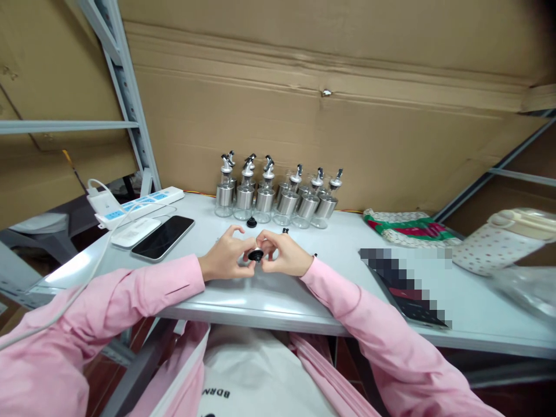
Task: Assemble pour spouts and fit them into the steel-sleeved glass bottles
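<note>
Both hands meet above the front part of the grey table around a small black ribbed stopper with a pale rim. My left hand pinches it from the left, and my right hand has its fingers closed on the right side. Just behind my hands, another black stopper rests on the table. A small black piece lies behind my right hand. Farther back stand several glass bottles with steel bands and pourer tops.
At the left are a phone, a white charger and a power strip with cables. To the right lie a patterned cloth, a partly pixelated dark flat item and a dotted white bottle. Cardboard rises behind.
</note>
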`<action>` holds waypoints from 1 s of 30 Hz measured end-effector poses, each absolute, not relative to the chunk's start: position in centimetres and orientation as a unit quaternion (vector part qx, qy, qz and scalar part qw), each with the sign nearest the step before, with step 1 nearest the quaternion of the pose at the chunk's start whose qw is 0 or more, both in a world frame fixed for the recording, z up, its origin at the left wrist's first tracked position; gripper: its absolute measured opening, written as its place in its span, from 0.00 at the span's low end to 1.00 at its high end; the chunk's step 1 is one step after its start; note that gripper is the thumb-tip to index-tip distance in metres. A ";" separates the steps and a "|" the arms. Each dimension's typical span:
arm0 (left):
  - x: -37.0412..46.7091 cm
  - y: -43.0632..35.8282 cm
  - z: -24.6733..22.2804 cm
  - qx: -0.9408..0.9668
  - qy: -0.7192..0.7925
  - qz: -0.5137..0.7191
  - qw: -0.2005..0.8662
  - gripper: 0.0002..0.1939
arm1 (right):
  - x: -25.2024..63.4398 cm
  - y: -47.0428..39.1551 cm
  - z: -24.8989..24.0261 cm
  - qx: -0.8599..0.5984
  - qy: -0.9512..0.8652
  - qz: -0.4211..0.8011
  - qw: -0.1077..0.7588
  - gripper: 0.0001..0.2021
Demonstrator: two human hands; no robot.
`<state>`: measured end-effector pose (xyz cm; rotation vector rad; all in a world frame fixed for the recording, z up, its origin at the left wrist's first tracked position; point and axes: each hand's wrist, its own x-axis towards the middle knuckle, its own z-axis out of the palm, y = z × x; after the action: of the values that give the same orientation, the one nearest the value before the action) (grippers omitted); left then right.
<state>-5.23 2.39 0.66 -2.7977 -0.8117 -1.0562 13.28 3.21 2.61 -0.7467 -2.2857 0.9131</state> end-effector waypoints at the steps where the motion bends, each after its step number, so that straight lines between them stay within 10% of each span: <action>1: -5.4 2.6 0.6 -0.899 -0.260 -0.351 0.033 0.05 | 13.4 3.4 2.6 -0.272 -0.855 0.338 0.285 0.13; 30: -5.7 3.2 0.2 -0.892 -0.200 -0.404 -0.025 0.17 | 14.1 4.4 3.0 -0.256 -0.851 0.206 0.410 0.06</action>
<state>-5.74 3.25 0.17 -2.8481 -0.6384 -1.2890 14.07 4.40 3.01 -0.6451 -2.1419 0.5181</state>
